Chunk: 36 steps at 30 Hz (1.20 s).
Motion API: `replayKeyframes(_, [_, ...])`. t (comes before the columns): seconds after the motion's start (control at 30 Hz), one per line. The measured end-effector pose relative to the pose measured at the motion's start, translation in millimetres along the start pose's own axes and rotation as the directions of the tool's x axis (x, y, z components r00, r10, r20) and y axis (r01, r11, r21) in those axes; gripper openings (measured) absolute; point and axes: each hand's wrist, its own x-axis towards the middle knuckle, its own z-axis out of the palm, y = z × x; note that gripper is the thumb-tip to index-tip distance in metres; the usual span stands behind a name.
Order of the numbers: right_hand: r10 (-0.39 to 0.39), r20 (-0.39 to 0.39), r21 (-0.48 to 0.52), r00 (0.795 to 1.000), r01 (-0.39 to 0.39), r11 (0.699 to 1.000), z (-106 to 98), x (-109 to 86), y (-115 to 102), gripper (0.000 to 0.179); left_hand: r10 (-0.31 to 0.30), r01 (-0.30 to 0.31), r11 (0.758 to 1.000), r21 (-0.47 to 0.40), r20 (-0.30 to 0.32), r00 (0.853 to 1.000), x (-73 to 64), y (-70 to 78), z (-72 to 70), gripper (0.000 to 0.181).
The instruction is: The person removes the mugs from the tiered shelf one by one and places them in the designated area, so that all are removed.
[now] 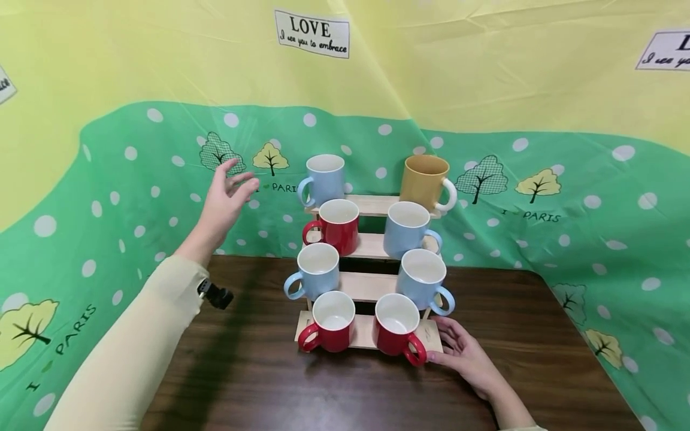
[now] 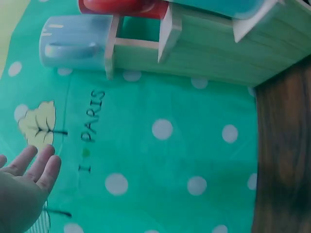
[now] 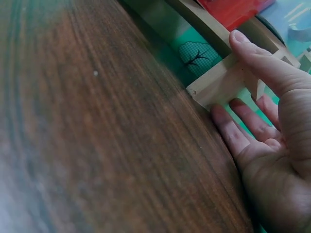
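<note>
Head: rack [image 1: 368, 287] on counter [image 1: 512, 335], bearing mugs [image 1: 423, 182]; left hand [image 1: 225, 197] left of rack, fingers apart.
Left wrist: hand holds nothing.
Right wrist: right hand [image 3: 294, 128], fingers clamped on rack's near right end, good hold; rack probably stiff, light; mugs likely slippery, fragile.

I have the left arm [image 1: 124, 347] extended forward and upward, its left grip [image 1: 221, 205] raised, fingers [image 2: 50, 174] apart and loosely bent. I hold the right arm [image 1: 509, 404] lower, angled inward from the near right, its right grip [image 1: 468, 359] in a pinching hold, thumb [image 3: 265, 65] opposite the bent fingers.
</note>
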Motion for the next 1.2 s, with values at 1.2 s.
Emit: replayKeyframes(1.2, [-0.064,0.008,0.06,0.998,0.063,0.996,-1,-5.4,7,0.075,-0.037,0.015,0.989,0.15,0.144,0.989,63.0,9.9,101.1,0.106])
